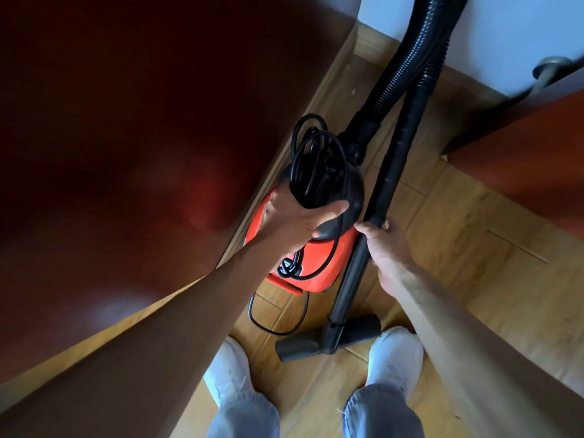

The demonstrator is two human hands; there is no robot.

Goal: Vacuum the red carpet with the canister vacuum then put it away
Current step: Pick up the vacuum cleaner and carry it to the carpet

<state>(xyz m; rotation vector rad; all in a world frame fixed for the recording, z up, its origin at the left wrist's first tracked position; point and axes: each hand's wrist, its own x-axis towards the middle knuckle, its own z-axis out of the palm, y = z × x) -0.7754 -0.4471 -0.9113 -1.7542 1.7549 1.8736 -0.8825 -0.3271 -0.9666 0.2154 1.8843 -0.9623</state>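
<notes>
Two bare forearms (pixel 177 327) are reaching down from the camera, above white shoes (pixel 227 371) planted on the wooden floor (pixel 474 248). Just ahead of the shoes, the canister vacuum (pixel 316 270) is sitting on that floor beside a blurred dark red surface at the left; whether that is the carpet cannot be told.

The left hand (pixel 294 222) is clasping the vacuum's black domed top, thumb on the near side and fingers curling over the far side, with loops of the power cord (pixel 303 172) bunching up just beyond it. The right hand (pixel 388 251) is closing around the black wand (pixel 392 172), which is standing nearly upright with its floor nozzle (pixel 328 339) resting by the shoes and the ribbed hose (pixel 407 58) arching away overhead.

The canister is probably rigid and fairly heavy, and its smooth plastic dome is likely slippery, so any carrying handle under the palm would be the safest place to lift. The wand looks stiff and light. The hose and cord are floppy and liable to swing or snag, so they want gathering before any carrying.
</notes>
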